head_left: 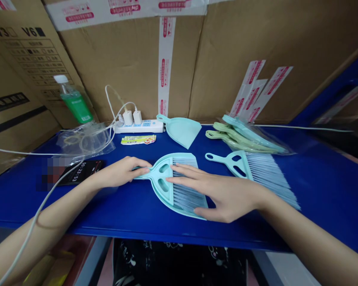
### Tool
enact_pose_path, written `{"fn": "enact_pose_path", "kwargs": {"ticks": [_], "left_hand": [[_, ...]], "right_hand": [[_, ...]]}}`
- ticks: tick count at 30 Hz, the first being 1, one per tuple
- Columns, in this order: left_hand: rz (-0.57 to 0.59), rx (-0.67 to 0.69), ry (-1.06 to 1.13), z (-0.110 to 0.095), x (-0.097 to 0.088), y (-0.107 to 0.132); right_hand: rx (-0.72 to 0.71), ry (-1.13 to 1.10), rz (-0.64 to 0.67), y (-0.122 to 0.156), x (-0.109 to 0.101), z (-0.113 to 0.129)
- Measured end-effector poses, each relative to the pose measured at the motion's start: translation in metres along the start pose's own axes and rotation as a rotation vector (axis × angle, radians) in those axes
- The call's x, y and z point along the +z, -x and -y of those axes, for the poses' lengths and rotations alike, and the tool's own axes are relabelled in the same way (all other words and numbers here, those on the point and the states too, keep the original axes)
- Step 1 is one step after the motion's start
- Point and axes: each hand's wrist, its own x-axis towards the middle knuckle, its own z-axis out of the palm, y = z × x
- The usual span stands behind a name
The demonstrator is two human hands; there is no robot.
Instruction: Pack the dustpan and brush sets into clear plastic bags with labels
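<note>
A light-blue hand brush point(164, 178) with grey-blue bristles lies inside a matching dustpan point(159, 197) near the front of the blue table. My left hand point(123, 171) is closed around their stacked handles. Spread across the bristles and the pan's right edge, my right hand point(214, 192) has its fingers apart and rests on top, gripping nothing. A second light-blue brush point(241, 165) lies just beyond my right hand, its bristles pointing right. Behind the stacked pair is another light-blue dustpan point(181, 130).
Bagged green and blue dustpans point(247, 137) lie at the back right. A power strip point(140, 126) with plugged chargers, a green-labelled bottle point(76, 105), a plastic bag point(86, 141) and a phone point(80, 173) are on the left. A white cable crosses my left forearm. Cardboard boxes point(131, 59) wall the back.
</note>
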Motion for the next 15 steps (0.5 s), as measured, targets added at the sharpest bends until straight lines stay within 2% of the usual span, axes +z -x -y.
{"fn": "enact_pose_path", "kwargs": {"ticks": [6,15], "left_hand": [[0.006,0.001,-0.011,0.000,-0.001,0.000],[0.001,0.059,-0.021,0.001,-0.002,0.000]], "right_hand": [[0.033,0.008,-0.059,-0.012,0.005,0.001],[0.024,0.019,-0.061,-0.015,0.009,0.000]]}}
